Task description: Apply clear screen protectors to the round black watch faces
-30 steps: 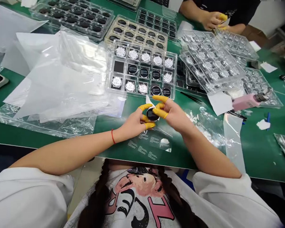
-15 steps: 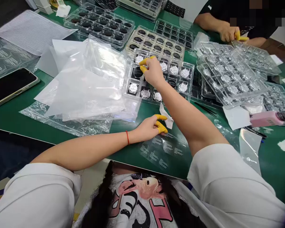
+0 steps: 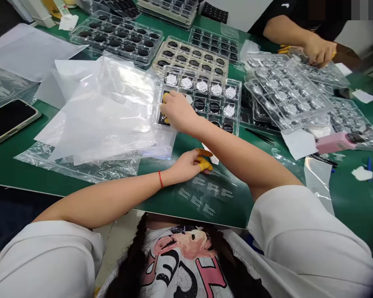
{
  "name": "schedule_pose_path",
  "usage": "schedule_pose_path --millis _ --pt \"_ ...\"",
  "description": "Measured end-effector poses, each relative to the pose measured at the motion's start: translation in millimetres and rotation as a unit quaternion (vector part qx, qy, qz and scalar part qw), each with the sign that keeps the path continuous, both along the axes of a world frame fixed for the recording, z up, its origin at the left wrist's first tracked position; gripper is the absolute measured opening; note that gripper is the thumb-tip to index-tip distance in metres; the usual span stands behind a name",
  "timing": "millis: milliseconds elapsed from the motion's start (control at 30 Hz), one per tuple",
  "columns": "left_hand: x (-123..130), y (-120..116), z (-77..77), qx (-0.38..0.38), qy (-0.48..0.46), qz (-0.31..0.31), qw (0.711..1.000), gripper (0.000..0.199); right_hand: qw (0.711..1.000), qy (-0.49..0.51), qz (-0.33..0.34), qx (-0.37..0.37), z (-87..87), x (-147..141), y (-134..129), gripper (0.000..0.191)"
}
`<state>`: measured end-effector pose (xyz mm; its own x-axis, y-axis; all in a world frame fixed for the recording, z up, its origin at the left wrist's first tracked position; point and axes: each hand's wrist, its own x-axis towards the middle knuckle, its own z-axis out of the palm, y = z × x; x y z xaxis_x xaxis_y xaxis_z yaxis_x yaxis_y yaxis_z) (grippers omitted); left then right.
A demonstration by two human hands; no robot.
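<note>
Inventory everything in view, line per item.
Table: one, green, throughout
Front tray: one, clear, centre
Round pieces: several, white and black, in front tray
Cream tray: one, cream, behind front tray
Rear tray: one, clear, dark contents, back left
Back stack: trays, count unclear, pale, top centre
Stacked trays: several, clear, right
Sheets and bags: several, white and clear, left
Phone: one, black screen, left edge
Tweezers: count unclear, black, right of front tray
Bottle: one, pink, right
Printed film: count unclear, clear, front centre
Co-worker's hand: one plainly visible, yellow-tipped, far right
Left hand: one, yellow-tipped, beside white strip
Right hand: one, yellow-tipped, over front tray's left side
</note>
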<state>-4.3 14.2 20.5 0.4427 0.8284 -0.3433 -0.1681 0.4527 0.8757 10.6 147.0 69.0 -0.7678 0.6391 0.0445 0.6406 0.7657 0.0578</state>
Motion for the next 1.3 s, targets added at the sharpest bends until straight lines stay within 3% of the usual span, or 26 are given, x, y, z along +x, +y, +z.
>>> schedule_pose_path --millis 133,200,267,367,467,533,633,733,833,933,1033,1133,1200,1267,1300 --pt "-2.3 -0.9 -3.0 0.055 -0.040 0.012 0.998 0.022 0.991 0.131 -0.003 -0.021 27.5 60.7 -34.9 0.013" --pt "-5.3 -1.6 -6.3 0.111 -0.082 0.011 0.990 0.036 0.975 0.212 0.020 -0.060 35.8 102.6 -59.4 0.006" --pt "-8.6 -2.1 -9.4 0.152 -0.109 -0.003 0.982 0.053 0.956 0.267 0.051 -0.107 35.1 140.8 -82.7 0.008" --pt "-10.1 -3.4 -9.5 0.141 -0.118 -0.066 0.981 0.068 0.945 0.275 0.058 -0.166 19.5 177.7 -106.3 0.012" --pt "-6.5 -6.1 -2.5 0.126 -0.035 -0.070 0.989 0.064 0.944 0.270 0.003 -0.191 0.6 188.6 -116.4 0.016" --pt "-3.8 -7.7 3.5 0.127 0.028 -0.013 0.991 0.064 0.938 0.285 -0.027 -0.198 -7.2 186.6 -120.1 0.020" --pt "-3.6 -8.4 8.9 0.130 0.078 0.036 0.988 0.081 0.926 0.311 -0.054 -0.208 -11.5 179.4 -125.2 0.026" --pt "-8.0 -7.1 8.0 0.135 0.117 -0.006 0.984 0.097 0.921 0.315 -0.085 -0.215 -11.8 175.2 -128.3 0.022" --pt "-12.3 -5.5 2.9 0.152 0.143 -0.071 0.975 0.098 0.921 0.297 -0.104 -0.229 -11.0 174.7 -130.0 0.017" --pt "-12.0 -5.5 -3.9 0.199 0.178 -0.089 0.960 0.085 0.953 0.213 -0.120 -0.177 -10.1 168.2 -138.3 0.018" --pt "-7.7 -7.0 -9.2 0.238 0.193 -0.077 0.949 0.077 0.981 0.137 -0.130 -0.049 -8.8 153.3 -154.1 0.029" --pt "-4.0 -8.5 -8.9 0.226 0.168 -0.077 0.956 0.075 0.986 0.144 -0.075 0.024 -6.7 155.9 -162.0 0.033" --pt "-3.3 -9.7 -4.9 0.197 0.146 -0.076 0.966 0.075 0.976 0.194 -0.085 0.047 -7.2 184.6 -156.3 0.021" --pt "-4.1 -11.5 1.0 0.166 0.128 -0.072 0.975 0.073 0.926 0.285 -0.233 0.085 -11.4 234.9 -142.8 0.010" --pt "-4.8 -12.7 4.1 0.150 0.120 -0.072 0.979 0.071 0.909 0.296 -0.276 0.098 -14.9 263.8 -134.7 0.011"
